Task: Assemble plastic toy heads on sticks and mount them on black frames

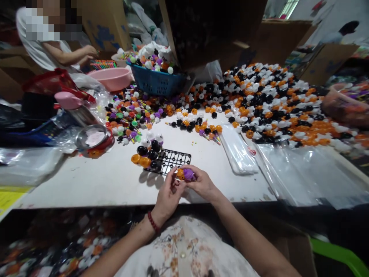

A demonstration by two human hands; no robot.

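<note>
Crosswise, 1 toy held above the table's near side

Currently the toy [186, 175] is up in the person's 2 hands, just on the near side of the rack [174, 159]. Its long axis runs left to right, nearly level, orange end pointing left, purple end right; whether it is 1 piece or 2 side by side, I cannot tell. The right hand [203, 184] grips the purple end between thumb and fingers. The left hand [168, 195] curls its fingers at the orange end; whether they squeeze it, I cannot tell.

On the rack's left side stand orange, black and white heads [145, 162]. Farther right on the table [100, 184] lie clear bags [240, 152], with a big pile [268, 100] behind them. Farther left are a bowl [77, 138] and a bottle [86, 116]. Beyond stand a blue basket [158, 82] and a pink basin [115, 80].
</note>
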